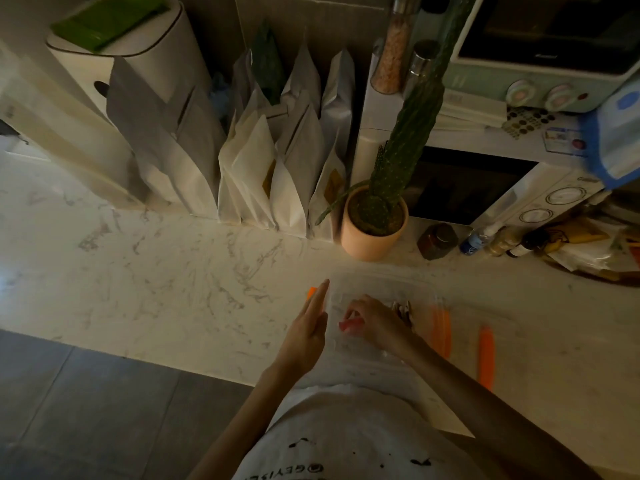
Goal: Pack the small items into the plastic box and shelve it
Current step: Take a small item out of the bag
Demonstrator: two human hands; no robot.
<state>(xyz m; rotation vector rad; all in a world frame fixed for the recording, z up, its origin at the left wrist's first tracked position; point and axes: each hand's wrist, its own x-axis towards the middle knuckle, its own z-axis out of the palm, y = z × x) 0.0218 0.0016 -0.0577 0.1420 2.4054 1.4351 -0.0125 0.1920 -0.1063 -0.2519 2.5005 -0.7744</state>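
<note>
A clear plastic box [367, 289] with orange latches stands on the marble counter near its front edge. My left hand [311, 327] rests flat against the box's left side, fingers straight, beside an orange latch [311, 293]. My right hand [374, 322] is inside the box, fingers curled around a small pink item [349, 326]. Some crumpled small items [403, 308] lie in the box just past that hand. The clear lid [485, 327] with orange clips [485, 355] lies to the right of the box.
A potted cactus [372, 220] stands just behind the box. White pouches [270, 168] line the back wall. Jars and bottles [438, 241], a microwave [485, 188] and a cluttered tray [595, 251] fill the right. Grey floor [86, 410] lies at lower left.
</note>
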